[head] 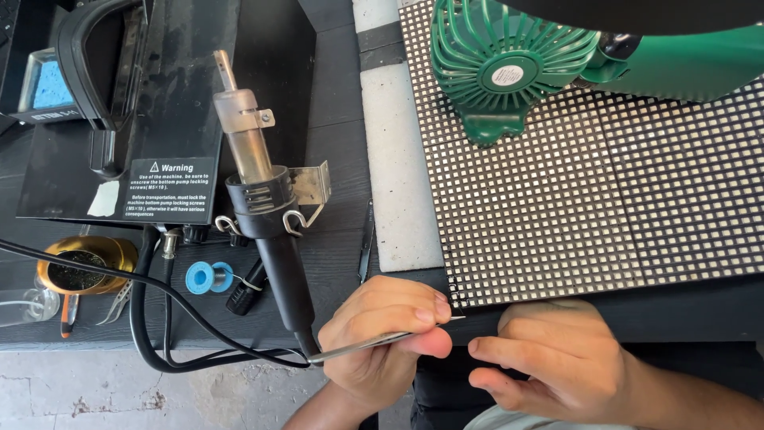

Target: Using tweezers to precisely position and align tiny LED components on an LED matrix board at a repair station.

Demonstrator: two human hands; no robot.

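Observation:
My left hand (382,334) pinches thin metal tweezers (362,345), whose tip points right at the front-left corner of a black panel (589,199) covered in a grid of small white squares. My right hand (549,362) rests at the table's front edge just below that panel, fingers curled and apart, holding nothing. The two hands nearly touch.
A hot-air tool (259,199) stands in its metal holder on the left, beside a black station box (171,103). A black cable (159,326) loops below it. A blue solder spool (203,277), a brass tip cleaner (79,267) and a green fan (509,64) are nearby.

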